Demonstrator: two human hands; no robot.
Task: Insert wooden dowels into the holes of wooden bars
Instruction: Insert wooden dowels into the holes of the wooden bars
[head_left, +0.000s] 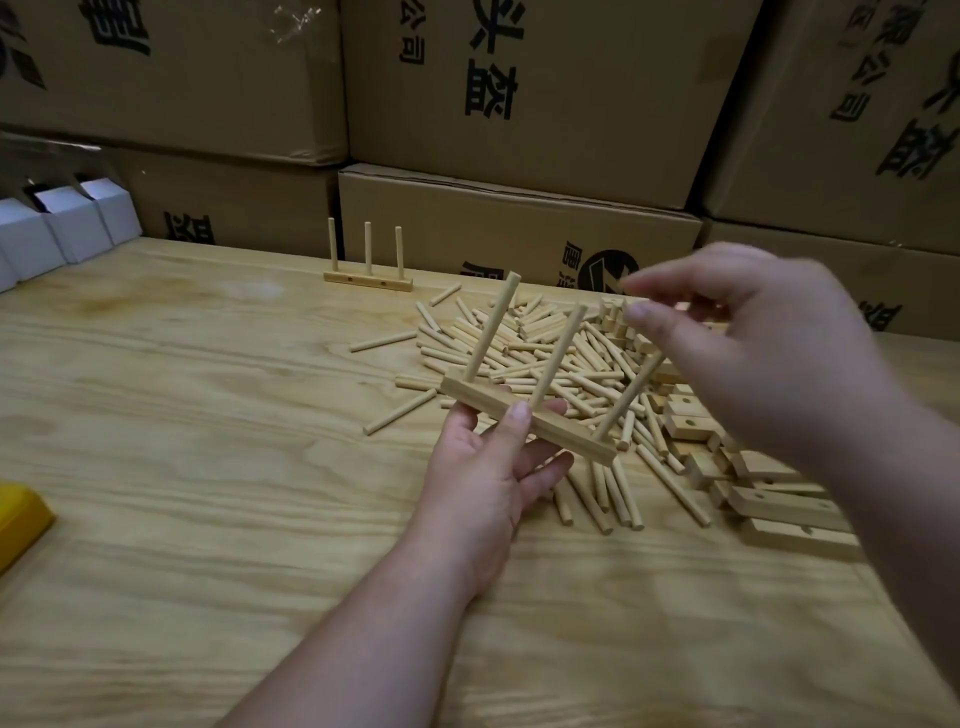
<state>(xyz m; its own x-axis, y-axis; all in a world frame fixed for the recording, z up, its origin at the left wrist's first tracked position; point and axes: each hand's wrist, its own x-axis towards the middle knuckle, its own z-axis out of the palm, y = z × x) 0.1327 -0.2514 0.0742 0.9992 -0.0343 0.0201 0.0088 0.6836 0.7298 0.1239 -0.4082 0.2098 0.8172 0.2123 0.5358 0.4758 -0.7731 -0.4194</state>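
The left hand gripped a wooden bar from below, thumb on its front face, three dowels standing in it. The right hand hovered over the rightmost dowel, blurred, thumb and forefinger close together; whether they touched it was unclear. Behind, on the plywood table, lay loose dowels and drilled bars, a finished bar, then cardboard boxes

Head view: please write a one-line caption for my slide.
Left hand holds a wooden bar with three dowels; right hand hovers over the third dowel.
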